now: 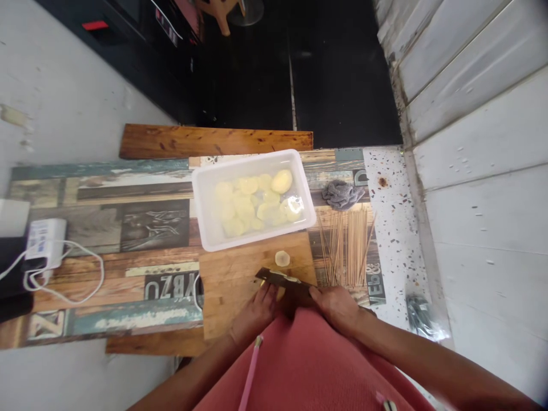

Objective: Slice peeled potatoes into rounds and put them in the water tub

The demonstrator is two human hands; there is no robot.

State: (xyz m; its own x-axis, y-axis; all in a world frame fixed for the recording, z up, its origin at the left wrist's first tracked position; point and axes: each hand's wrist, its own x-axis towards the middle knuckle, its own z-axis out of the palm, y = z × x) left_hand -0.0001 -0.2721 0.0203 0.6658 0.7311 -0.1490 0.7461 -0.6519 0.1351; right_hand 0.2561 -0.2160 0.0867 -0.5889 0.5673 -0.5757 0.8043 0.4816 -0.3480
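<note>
On a wooden cutting board (226,279) my right hand (336,305) is closed round the handle of a broad knife (280,279). The blade rests on a peeled potato that my left hand (257,311) holds down with curled fingers; only a sliver of the potato shows under the blade. A cut potato slice (282,258) lies on the board just beyond the knife. Behind the board stands a white plastic tub (205,228) of water with several peeled potatoes (281,181) in it.
Several bamboo skewers (347,245) lie right of the board, with a grey cloth (341,194) behind them. A white charger with a cable (45,242) sits at the table's left. A wooden plank (214,140) lines the far edge. A white wall is on the right.
</note>
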